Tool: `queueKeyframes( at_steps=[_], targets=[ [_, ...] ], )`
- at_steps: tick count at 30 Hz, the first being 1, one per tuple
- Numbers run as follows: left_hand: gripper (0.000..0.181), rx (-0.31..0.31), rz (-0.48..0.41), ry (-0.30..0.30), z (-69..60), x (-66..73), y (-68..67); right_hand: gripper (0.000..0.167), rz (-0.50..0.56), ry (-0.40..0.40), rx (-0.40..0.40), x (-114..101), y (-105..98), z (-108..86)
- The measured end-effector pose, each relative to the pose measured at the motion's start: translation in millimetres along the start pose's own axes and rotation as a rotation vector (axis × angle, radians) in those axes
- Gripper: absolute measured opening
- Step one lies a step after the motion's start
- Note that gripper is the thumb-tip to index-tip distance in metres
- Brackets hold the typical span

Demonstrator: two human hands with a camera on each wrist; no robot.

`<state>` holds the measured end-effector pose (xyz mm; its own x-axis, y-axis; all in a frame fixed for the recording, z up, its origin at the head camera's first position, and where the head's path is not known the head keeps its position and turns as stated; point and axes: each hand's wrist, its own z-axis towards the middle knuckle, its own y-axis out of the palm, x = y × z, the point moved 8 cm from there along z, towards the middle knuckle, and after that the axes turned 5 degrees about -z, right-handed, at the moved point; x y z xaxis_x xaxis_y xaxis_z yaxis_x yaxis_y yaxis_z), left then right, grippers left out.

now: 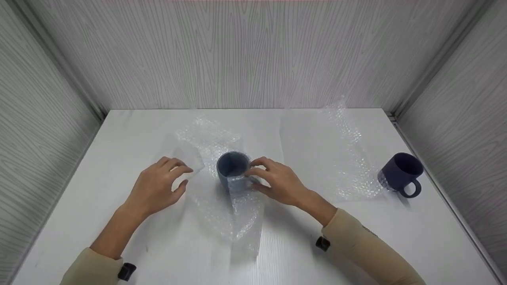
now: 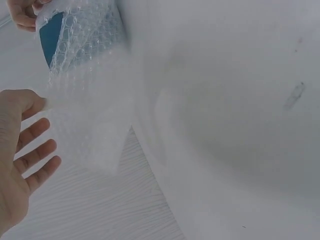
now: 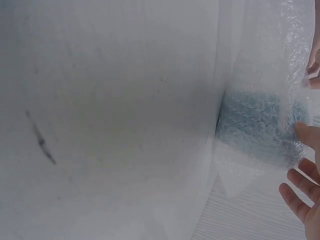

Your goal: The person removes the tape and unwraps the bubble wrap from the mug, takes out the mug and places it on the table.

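Observation:
A blue-grey mug (image 1: 233,168) stands upright on a sheet of bubble wrap (image 1: 245,221), part of which is folded over its front and right side. At the mug's right rim, my right hand (image 1: 279,182) holds the wrap with curled fingers. In the right wrist view its thumb (image 3: 306,134) presses on the wrapped mug (image 3: 255,125). To the left of the mug is my left hand (image 1: 156,188), thumb and fingers apart, close to the sheet's left edge. In the left wrist view a fingertip (image 2: 41,103) meets that edge; whether it grips is unclear.
Farther right, a dark navy mug (image 1: 403,172) with its handle toward the front sits at the edge of a second bubble wrap sheet (image 1: 348,166). The white table (image 1: 119,158) is bounded by grey wood-grain panels (image 1: 237,51) at the back and both sides.

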<state>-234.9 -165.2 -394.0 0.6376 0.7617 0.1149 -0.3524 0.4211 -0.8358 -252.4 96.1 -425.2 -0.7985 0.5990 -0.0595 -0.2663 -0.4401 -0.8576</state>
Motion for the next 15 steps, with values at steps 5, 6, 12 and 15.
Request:
queueKeyframes(
  at_steps=[5, 6, 12, 15],
  targets=[
    [0.032, 0.017, 0.009, -0.012, -4.3, -3.2, -2.3, 0.029, 0.001, 0.000, 0.003, -0.2, -0.4, 0.1],
    [0.033, 0.019, 0.009, -0.014, -4.9, -3.8, -2.7, 0.029, 0.000, -0.002, 0.006, -0.2, -0.6, 0.0],
    [0.047, 0.038, 0.014, -0.005, -8.2, -5.5, -4.3, 0.030, -0.007, 0.000, 0.012, -0.3, -1.0, -0.2],
    [0.059, 0.052, 0.025, 0.011, -9.1, -4.9, -4.9, 0.030, -0.005, -0.004, 0.023, -0.8, -1.5, -0.1]
  ],
)
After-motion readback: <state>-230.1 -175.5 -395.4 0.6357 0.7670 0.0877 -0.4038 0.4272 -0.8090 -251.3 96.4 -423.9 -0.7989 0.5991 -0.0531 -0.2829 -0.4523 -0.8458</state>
